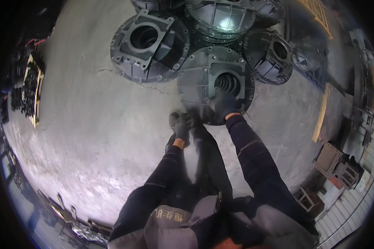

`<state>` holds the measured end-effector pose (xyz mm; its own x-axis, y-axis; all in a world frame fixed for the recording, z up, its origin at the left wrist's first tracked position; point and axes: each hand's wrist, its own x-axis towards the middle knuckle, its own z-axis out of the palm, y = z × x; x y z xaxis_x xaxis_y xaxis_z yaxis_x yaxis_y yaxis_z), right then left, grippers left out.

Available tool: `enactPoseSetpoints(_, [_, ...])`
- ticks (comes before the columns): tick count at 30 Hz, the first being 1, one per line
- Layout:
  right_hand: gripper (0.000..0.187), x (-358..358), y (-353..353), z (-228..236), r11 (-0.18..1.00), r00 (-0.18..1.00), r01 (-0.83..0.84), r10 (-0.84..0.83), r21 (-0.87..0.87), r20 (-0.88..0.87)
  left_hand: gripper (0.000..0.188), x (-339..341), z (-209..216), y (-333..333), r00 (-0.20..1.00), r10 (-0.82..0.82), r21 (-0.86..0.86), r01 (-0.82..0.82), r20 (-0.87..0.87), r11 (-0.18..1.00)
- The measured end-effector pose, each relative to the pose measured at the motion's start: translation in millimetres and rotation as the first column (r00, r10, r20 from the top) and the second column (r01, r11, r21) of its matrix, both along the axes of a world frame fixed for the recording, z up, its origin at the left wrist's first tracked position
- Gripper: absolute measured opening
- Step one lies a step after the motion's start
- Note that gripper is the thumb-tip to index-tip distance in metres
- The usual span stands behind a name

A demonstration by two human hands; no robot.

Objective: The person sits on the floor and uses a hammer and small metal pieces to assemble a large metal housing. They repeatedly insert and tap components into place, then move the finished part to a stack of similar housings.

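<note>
A dark grey cast-metal housing (197,87) with a round bore and a square flange lies on the floor in front of my feet. My right hand (225,103), in a dark glove, is at its near side, with the fingers curled over the near edge of the bore. My left hand (183,124), also gloved, hangs low beside my dark shoe (174,118), close to the near left rim of the housing. Its fingers blend into the dark shoe and trousers, so I cannot make out whether they touch the metal.
Similar housings stand close by: one at the far left (135,54), one at the right (270,58) and a stack behind (220,18). A wooden beam (321,114) and metal brackets (328,159) are at the right. A loaded pallet (36,99) stands far left on the concrete floor (87,124).
</note>
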<state>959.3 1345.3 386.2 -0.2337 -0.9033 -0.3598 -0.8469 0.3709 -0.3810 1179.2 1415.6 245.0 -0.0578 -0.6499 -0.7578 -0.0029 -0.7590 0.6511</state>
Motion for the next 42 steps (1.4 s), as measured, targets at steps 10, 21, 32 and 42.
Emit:
enactPoseSetpoints(10, [0.051, 5.6, 9.8, -5.6, 0.998, 0.991, 0.054, -0.049, -0.038, 0.128, 0.06, -53.1, -27.3, -19.2, 0.566, 0.717, 0.361, -0.622, -0.406, 0.695])
enactPoseSetpoints(21, [0.048, -19.6, -47.7, -1.7, 0.985, 0.991, 0.091, -0.075, -0.144, 0.112, 0.043, -95.9, 48.2, -82.3, 0.691, -0.186, 0.215, 0.045, 0.699, 0.976])
enactPoseSetpoints(32, [0.05, -28.8, -48.5, 0.0, 0.956, 0.998, 0.007, 0.013, -0.292, 0.066, 0.064, -54.9, 22.0, -62.5, 0.831, 0.555, 0.415, -0.515, 0.028, 0.75])
enactPoseSetpoints(42, [0.046, -41.1, -2.4, 60.1, 0.847, 0.992, -0.015, 0.079, -0.532, 0.097, 0.055, 84.5, 142.8, -0.3, 0.908, 0.401, -0.134, -0.384, 0.126, 0.913])
